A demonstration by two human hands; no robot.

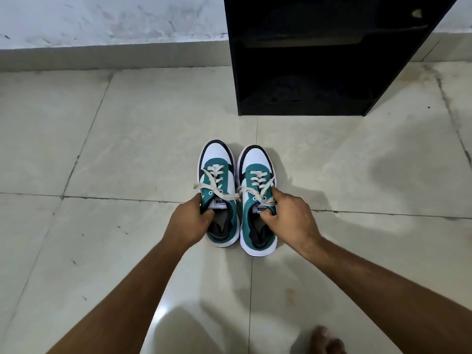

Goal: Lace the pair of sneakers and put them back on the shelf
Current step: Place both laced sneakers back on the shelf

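Note:
Two teal, white and navy sneakers stand side by side on the tiled floor, toes pointing away from me. The left sneaker point(217, 169) has cream laces threaded through its eyelets, loose ends lying across the tongue. My left hand point(186, 226) grips its collar, thumb inside the opening. The right sneaker point(256, 169) is laced the same way. My right hand point(288, 215) holds its collar on the right side, thumb inside. The black shelf point(319, 72) stands on the floor beyond the shoes, to the upper right, its dark compartments open toward me.
Pale floor tiles point(127, 149) spread all around. A grey skirting and white wall point(102, 21) run along the back. My bare toes point(327, 341) show at the bottom right.

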